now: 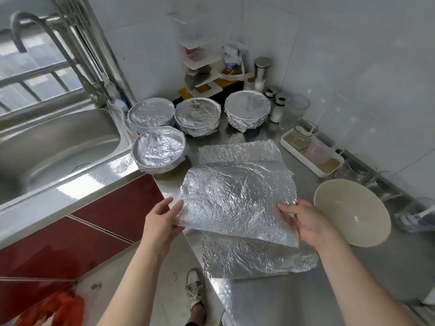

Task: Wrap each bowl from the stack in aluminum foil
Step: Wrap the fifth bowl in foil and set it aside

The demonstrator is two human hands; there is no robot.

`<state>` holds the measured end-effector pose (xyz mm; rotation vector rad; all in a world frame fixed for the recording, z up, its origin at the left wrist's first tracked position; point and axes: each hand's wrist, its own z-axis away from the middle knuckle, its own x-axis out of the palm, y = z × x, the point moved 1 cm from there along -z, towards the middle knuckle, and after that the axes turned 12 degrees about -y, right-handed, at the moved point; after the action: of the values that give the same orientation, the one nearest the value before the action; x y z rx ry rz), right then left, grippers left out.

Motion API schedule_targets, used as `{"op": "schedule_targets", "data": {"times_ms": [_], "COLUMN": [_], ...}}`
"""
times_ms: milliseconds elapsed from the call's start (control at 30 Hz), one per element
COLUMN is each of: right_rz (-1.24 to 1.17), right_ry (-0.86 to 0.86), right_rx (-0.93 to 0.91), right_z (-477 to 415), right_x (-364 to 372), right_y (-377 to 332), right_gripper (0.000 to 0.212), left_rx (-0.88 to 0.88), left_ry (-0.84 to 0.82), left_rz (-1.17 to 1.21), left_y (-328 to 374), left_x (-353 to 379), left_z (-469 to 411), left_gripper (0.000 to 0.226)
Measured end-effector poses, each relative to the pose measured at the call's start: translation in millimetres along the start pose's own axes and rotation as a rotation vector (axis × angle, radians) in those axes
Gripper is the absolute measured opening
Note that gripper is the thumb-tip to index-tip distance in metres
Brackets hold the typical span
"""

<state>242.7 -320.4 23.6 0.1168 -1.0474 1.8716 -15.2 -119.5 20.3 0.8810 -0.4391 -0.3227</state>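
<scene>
Head view: left hand [162,220] and right hand [308,224] fingers clamp a foil sheet [235,198]; the bare bowl [353,212] beside the right fingers likely goes onto it next.

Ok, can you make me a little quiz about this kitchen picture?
1. How many foil-wrapped bowls stand on the counter?
2. True or false: the unwrapped bowl sits to the right of the foil sheet being held up.
3. What grips the foil sheet? A. one hand B. both hands C. nothing

Key:
1. Four.
2. True.
3. B: the left hand and the right hand each pinch an edge.
</scene>
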Motion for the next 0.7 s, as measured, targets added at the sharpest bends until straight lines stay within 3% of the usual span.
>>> {"op": "schedule_targets", "data": {"times_ms": [100,200,400,533,600,700], "right_rz": [0.232,0.541,0.656,0.621,0.677,0.722], "right_ry": [0.119,0.217,0.234,0.152,0.137,0.158], "right_rx": [-0.001,-0.042,-0.176,-0.095,-0.127,-0.219], "right_z": [-11,-14,-14,-2,-1,0], "right_x": [-3,1,7,3,-1,-4], "right_y": [0,3,7,9,11,14], "right_gripper": [0.048,0.078,0.077,0.063,0.046,0.041], "left_rx": [0.112,0.168,0.155,0.192,0.212,0.214], "left_ry": [0.049,0.061,0.116,0.113,0.089,0.083], "left_rz": [-0.06,-0.097,-0.047,-0.069,-0.091,-0.147], "left_y": [0,-12,-29,-30,-30,-32], "left_x": [0,-7,-10,-10,-11,-12], "left_z": [3,9,10,11,12,15], "left_gripper": [0.05,0.05,0.038,0.034,0.038,0.052]}}
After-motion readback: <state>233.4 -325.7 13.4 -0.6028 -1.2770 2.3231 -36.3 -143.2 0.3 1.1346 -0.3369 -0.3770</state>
